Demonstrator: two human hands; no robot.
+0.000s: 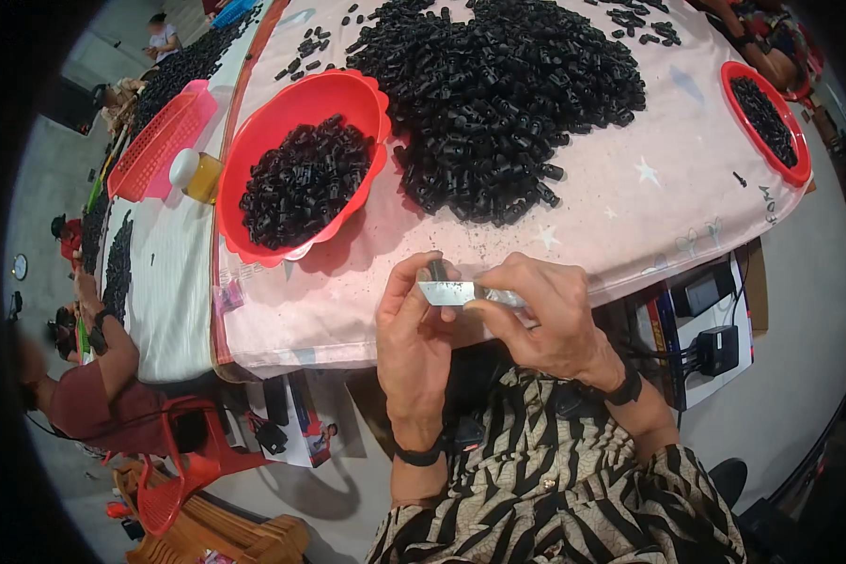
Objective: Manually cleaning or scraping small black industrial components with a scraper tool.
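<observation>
My left hand [414, 324] pinches a small dark plastic piece [437, 272] between thumb and fingertips, just off the table's near edge. My right hand [545, 315] holds a flat silver metal blade [453, 293] whose tip lies against that piece. Both hands hover over my lap, above a zebra-patterned garment. A large heap of small black plastic parts [498, 85] covers the middle of the table. A red bowl [365, 94] to the left of the heap holds more of the same black parts.
The table wears a pale pink cloth with stars [649, 197]. A second red bowl [799, 155] with black parts sits far right. A pink basket [160, 141] and a yellow cup [200, 176] stand left. A person in red [94, 395] sits at left by a red chair [193, 461].
</observation>
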